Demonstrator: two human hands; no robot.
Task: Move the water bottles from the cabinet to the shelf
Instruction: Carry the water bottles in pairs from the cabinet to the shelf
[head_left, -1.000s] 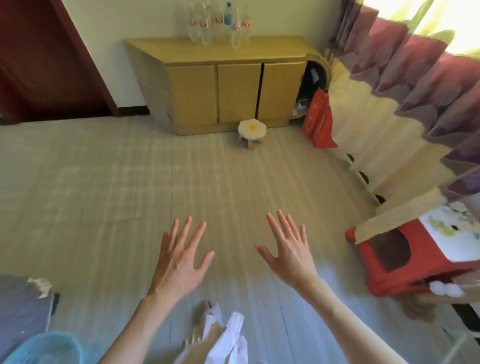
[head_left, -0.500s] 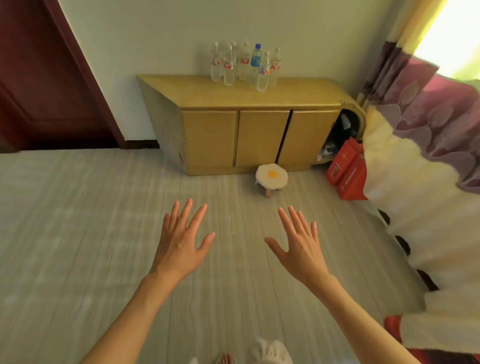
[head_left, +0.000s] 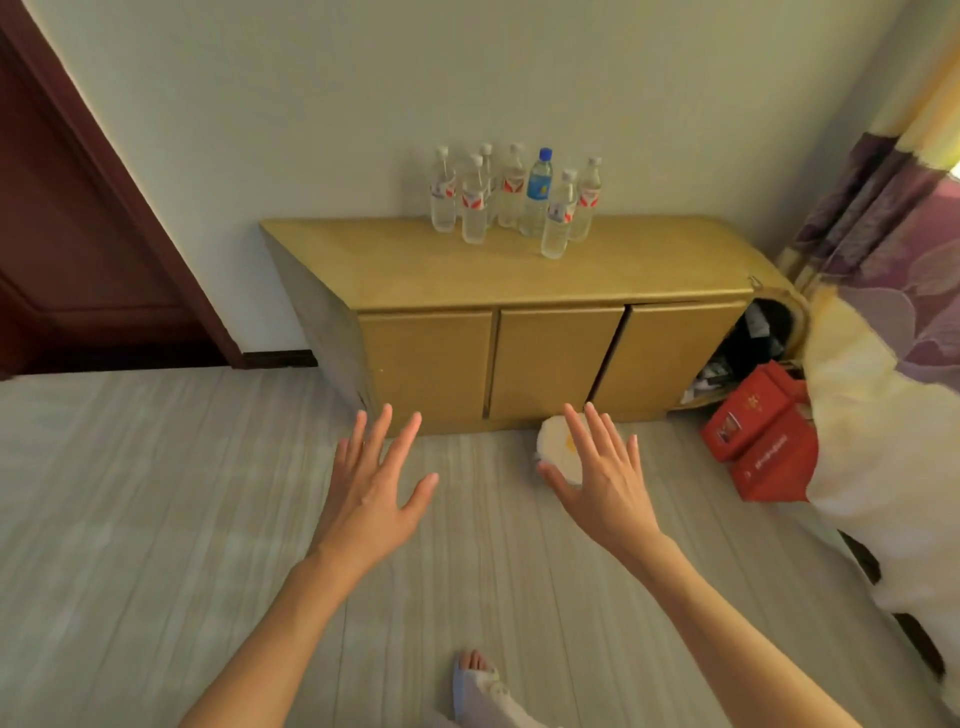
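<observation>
A: Where do things stand?

B: Both hands are empty. The left hand and right hand are held out flat with fingers spread, over the floor and well short of the cabinet.

A: And the water bottles?

B: 7 of them, upright in a tight cluster on the cabinet top, near its back edge and a little right of the middle. 6 have white caps; the blue-capped bottle stands in the back row.

A: Best way to start?

B: I'd take the 2 front ones first, 1 per hand, gripped around the body below the label. They crowd each other, so reaching past the front pair could knock bottles over.

A: Anything in the way?

B: A small stool sits on the floor just before the cabinet's front; step around it. The shelf isn't in view.
</observation>
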